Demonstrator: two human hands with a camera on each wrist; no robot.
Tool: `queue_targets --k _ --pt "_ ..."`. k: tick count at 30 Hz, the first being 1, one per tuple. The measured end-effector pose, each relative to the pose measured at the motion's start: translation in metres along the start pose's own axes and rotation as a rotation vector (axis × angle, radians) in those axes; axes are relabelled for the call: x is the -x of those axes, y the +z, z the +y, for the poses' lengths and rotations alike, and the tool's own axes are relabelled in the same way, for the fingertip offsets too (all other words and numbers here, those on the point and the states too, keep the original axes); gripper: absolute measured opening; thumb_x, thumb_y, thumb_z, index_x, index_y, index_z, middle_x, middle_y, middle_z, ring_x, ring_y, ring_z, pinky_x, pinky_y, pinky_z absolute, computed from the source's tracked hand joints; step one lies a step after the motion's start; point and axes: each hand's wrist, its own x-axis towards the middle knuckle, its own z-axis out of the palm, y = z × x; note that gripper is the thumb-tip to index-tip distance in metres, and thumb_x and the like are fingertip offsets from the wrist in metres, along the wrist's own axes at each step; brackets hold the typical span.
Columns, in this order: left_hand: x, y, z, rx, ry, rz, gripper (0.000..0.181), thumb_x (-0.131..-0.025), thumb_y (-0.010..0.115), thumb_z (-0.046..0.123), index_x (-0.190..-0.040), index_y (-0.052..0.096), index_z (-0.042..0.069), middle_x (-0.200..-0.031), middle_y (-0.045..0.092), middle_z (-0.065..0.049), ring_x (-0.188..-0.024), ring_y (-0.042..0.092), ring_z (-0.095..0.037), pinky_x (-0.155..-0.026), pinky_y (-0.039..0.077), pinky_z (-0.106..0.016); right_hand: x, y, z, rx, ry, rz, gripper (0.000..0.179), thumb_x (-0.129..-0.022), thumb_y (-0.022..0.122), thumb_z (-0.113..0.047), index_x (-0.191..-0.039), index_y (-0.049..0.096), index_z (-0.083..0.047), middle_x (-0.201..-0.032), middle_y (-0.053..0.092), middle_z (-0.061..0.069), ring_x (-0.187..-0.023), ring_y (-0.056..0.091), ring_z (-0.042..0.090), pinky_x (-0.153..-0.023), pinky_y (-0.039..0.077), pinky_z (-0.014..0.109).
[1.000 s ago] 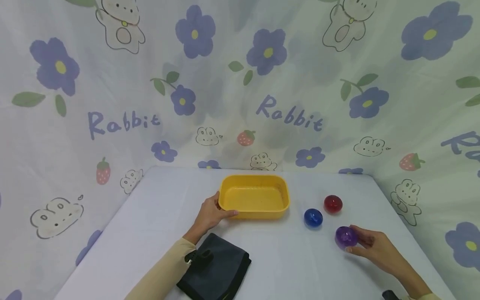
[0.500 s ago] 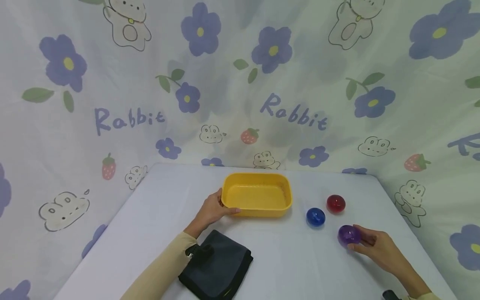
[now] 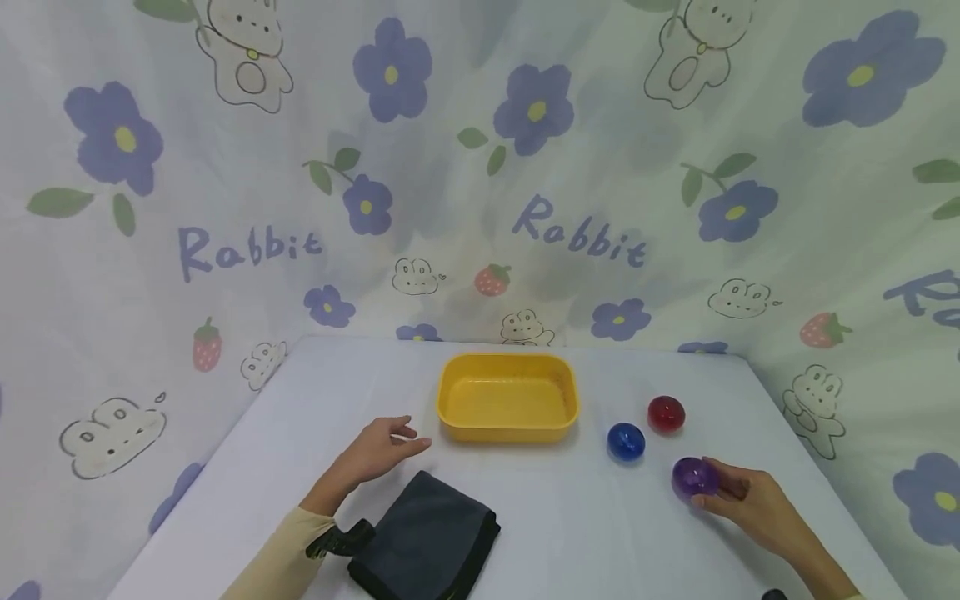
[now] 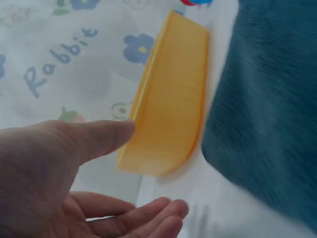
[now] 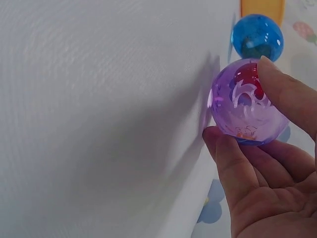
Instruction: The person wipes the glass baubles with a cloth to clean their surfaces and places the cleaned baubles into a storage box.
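A see-through purple ball (image 3: 694,478) is held by my right hand (image 3: 753,504), thumb on one side and fingers on the other; the right wrist view shows the purple ball (image 5: 247,106) close beside the white table. My left hand (image 3: 372,454) holds nothing, its fingers relaxed, just left of a yellow rectangular tub (image 3: 507,435). In the left wrist view a gap shows below the tub's end wall (image 4: 173,94), with the thumb overlapping its edge. Left of the purple ball lie a blue ball (image 3: 626,442) and a red ball (image 3: 666,414).
A folded dark cloth (image 3: 431,537) lies in front of the tub, close to the left forearm. The white tabletop (image 3: 570,517) ends at a patterned curtain (image 3: 450,167) behind and at both sides.
My left hand has let go of the tub's left end and moved back to the left, towards me. My right hand still holds the purple ball in nearly the same place.
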Motion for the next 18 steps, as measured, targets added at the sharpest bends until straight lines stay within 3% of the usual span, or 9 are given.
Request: queue_targets --k 4,8,18 --pt "0.017 -0.002 -0.012 -0.069 -0.022 0.019 0.071 -0.092 0.075 0.039 -0.141 0.056 -0.009 -0.111 0.076 -0.012 -0.094 0.072 -0.022 -0.083 0.061 -0.043 0.001 0.001 -0.001 0.000 -0.009 0.004 0.076 -0.083 0.085 -0.024 -0.138 0.052 0.018 -0.141 0.055 0.035 -0.125 0.061 0.048 -0.087 0.059 0.022" --pt "0.030 0.003 -0.020 -0.092 -0.027 -0.012 0.064 -0.090 0.077 0.036 -0.131 0.063 -0.011 -0.099 0.077 -0.009 -0.081 0.070 -0.017 -0.073 0.059 -0.038 0.003 0.000 -0.001 0.007 0.017 -0.015 0.078 -0.084 0.085 -0.026 -0.140 0.052 0.017 -0.142 0.055 0.034 -0.126 0.061 0.047 -0.087 0.059 0.020" --pt "0.045 0.013 -0.029 -0.046 0.054 -0.093 0.060 -0.084 0.083 0.032 -0.121 0.068 -0.013 -0.085 0.074 -0.003 -0.077 0.065 -0.014 -0.067 0.054 -0.032 0.000 0.001 0.002 0.000 0.012 -0.008 0.078 -0.084 0.084 -0.026 -0.140 0.051 0.018 -0.142 0.054 0.034 -0.124 0.063 0.045 -0.087 0.060 0.022"
